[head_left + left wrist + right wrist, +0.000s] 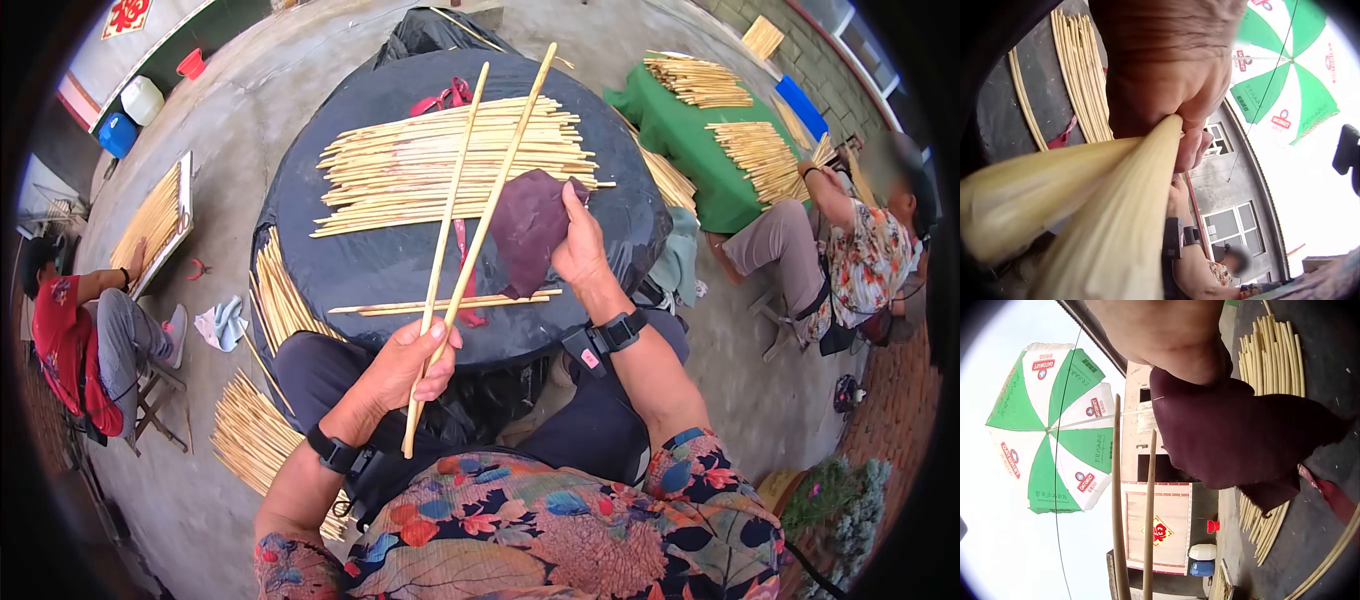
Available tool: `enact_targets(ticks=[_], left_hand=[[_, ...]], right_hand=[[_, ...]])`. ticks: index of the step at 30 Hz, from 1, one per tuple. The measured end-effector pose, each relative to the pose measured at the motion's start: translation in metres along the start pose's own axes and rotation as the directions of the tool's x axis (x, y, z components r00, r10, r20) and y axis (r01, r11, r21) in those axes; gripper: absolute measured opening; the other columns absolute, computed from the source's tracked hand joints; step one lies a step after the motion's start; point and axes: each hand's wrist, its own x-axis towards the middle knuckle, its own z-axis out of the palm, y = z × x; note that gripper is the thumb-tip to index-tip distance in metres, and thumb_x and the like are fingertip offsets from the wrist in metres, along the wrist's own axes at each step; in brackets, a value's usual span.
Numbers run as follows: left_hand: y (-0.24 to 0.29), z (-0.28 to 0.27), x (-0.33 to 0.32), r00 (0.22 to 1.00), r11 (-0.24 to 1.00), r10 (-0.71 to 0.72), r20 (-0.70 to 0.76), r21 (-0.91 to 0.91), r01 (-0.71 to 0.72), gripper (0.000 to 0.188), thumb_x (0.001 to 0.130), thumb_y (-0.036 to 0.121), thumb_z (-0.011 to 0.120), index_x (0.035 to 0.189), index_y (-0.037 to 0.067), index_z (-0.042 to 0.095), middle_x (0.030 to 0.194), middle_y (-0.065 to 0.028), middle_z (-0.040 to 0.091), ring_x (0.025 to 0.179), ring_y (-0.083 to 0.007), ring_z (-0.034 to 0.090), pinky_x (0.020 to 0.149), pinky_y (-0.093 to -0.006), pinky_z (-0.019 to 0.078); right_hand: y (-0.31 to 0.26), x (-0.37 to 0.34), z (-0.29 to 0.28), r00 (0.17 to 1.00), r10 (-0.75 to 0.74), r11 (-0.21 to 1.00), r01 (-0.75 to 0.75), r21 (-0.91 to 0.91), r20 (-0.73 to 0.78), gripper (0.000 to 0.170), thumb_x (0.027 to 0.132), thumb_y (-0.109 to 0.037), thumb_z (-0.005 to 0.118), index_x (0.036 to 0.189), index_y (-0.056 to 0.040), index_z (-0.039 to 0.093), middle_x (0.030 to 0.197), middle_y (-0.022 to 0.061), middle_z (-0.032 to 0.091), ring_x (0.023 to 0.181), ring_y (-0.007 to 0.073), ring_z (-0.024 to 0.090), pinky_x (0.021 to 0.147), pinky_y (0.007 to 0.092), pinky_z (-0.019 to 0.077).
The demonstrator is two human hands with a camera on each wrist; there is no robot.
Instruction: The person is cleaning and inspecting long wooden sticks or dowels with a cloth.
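In the head view my left hand (pixel 418 362) grips two long pale peeled sticks (pixel 515 150) near their lower ends; they slant up and away, over the round table. The left wrist view shows their thick butt ends (pixel 1116 212) close to the camera. My right hand (pixel 582 250) holds a dark maroon cloth (pixel 525 230), thumb pointing up, beside the sticks. The cloth (pixel 1222 437) hangs from the fingers in the right wrist view, hiding most of them. Beyond lies a wide pile of similar sticks (pixel 390 170); a few more sticks (pixel 450 303) lie near the table's front edge.
Black plastic covers the round table (pixel 320 275); a red strip of cloth (pixel 462 250) passes under the pile. Stick bundles (pixel 255 430) lean at the lower left. A person (pixel 80 340) sits at left, another (pixel 865 235) at right by a green-covered table (pixel 670 130).
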Motion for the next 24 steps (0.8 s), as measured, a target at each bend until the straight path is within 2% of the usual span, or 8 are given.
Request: enact_targets(ticks=[4, 6, 7, 11, 15, 22, 23, 24], left_hand=[[0.007, 0.014, 0.047, 0.995, 0.988, -0.043, 0.090, -0.144, 0.055, 0.028, 0.093, 0.030, 0.037, 0.088, 0.004, 0.048, 0.052, 0.0006, 0.034, 0.034, -0.0046, 0.028, 0.028, -0.0174, 0.0244], [-0.002, 0.016, 0.060, 0.968, 0.960, -0.078, 0.238, -0.244, 0.138, 0.031, 0.093, 0.032, 0.036, 0.089, 0.004, 0.047, 0.054, 0.0004, 0.038, 0.034, -0.0038, 0.029, 0.028, -0.0174, 0.0246], [-0.006, 0.019, 0.063, 0.963, 0.954, -0.085, 0.255, -0.258, 0.152, 0.031, 0.093, 0.032, 0.035, 0.089, 0.004, 0.047, 0.053, 0.0009, 0.036, 0.034, -0.0038, 0.028, 0.028, -0.0173, 0.0243], [-0.012, 0.027, 0.069, 0.954, 0.921, -0.094, 0.283, -0.339, 0.191, 0.031, 0.093, 0.032, 0.034, 0.089, 0.005, 0.046, 0.050, 0.0023, 0.031, 0.034, -0.0045, 0.026, 0.029, -0.0175, 0.0231], [-0.013, 0.031, 0.066, 0.953, 0.909, -0.106, 0.284, -0.360, 0.208, 0.030, 0.093, 0.032, 0.034, 0.087, 0.005, 0.046, 0.050, 0.0036, 0.030, 0.034, -0.0039, 0.026, 0.030, -0.0173, 0.0234], [-0.011, 0.019, 0.013, 0.928, 0.946, -0.298, 0.222, -0.062, 0.318, 0.029, 0.092, 0.031, 0.039, 0.082, 0.006, 0.047, 0.050, 0.0042, 0.029, 0.036, -0.0031, 0.025, 0.031, -0.0172, 0.0212], [-0.008, 0.017, 0.004, 0.923, 0.939, -0.341, 0.180, 0.016, 0.344, 0.028, 0.092, 0.030, 0.039, 0.082, 0.005, 0.047, 0.050, 0.0042, 0.029, 0.036, -0.0031, 0.025, 0.031, -0.0172, 0.0213], [-0.007, 0.014, -0.005, 0.915, 0.924, -0.381, 0.135, 0.090, 0.372, 0.028, 0.092, 0.029, 0.039, 0.081, 0.005, 0.047, 0.050, 0.0043, 0.030, 0.037, -0.0031, 0.025, 0.031, -0.0171, 0.0214]], right_hand=[[0.044, -0.029, 0.030, 0.992, 0.107, 0.993, -0.109, 0.033, 0.059, 0.034, 0.088, -0.031, 0.048, 0.110, -0.0047, 0.048, 0.103, 0.0079, 0.056, 0.093, 0.0162, 0.055, 0.082, 0.0323, 0.0451], [0.047, -0.030, 0.021, 0.974, 0.222, 0.975, -0.223, 0.019, 0.038, 0.032, 0.086, -0.032, 0.052, 0.104, -0.0059, 0.049, 0.095, 0.0051, 0.058, 0.085, 0.0134, 0.057, 0.075, 0.0287, 0.0480], [0.046, -0.028, 0.024, 0.979, 0.203, 0.978, -0.201, 0.047, -0.036, 0.029, 0.084, -0.031, 0.055, 0.097, -0.0064, 0.050, 0.087, 0.0034, 0.058, 0.077, 0.0120, 0.058, 0.068, 0.0266, 0.0493], [0.036, -0.021, 0.027, 0.987, 0.163, 0.982, -0.161, 0.096, -0.014, 0.026, 0.083, -0.026, 0.058, 0.097, -0.0051, 0.050, 0.084, 0.0043, 0.057, 0.073, 0.0133, 0.058, 0.067, 0.0282, 0.0500], [0.029, -0.006, 0.021, 0.996, 0.062, 0.995, -0.058, 0.084, -0.056, 0.027, 0.083, -0.022, 0.059, 0.099, -0.0034, 0.051, 0.088, 0.0074, 0.058, 0.076, 0.0176, 0.059, 0.068, 0.0318, 0.0514], [-0.021, 0.035, -0.013, 0.961, -0.236, 0.967, 0.247, 0.061, -0.146, 0.025, 0.082, -0.015, 0.058, 0.097, 0.0010, 0.048, 0.085, 0.0109, 0.057, 0.074, 0.0220, 0.059, 0.065, 0.0344, 0.0528], [-0.029, 0.039, -0.020, 0.944, -0.245, 0.969, 0.243, -0.034, -0.222, 0.023, 0.082, -0.016, 0.057, 0.096, 0.0009, 0.049, 0.086, 0.0115, 0.057, 0.074, 0.0227, 0.059, 0.065, 0.0347, 0.0530], [-0.042, 0.039, -0.022, 0.951, -0.205, 0.973, 0.224, 0.058, -0.233, 0.022, 0.083, -0.017, 0.057, 0.094, 0.0000, 0.049, 0.087, 0.0125, 0.057, 0.075, 0.0239, 0.059, 0.067, 0.0363, 0.0526]])
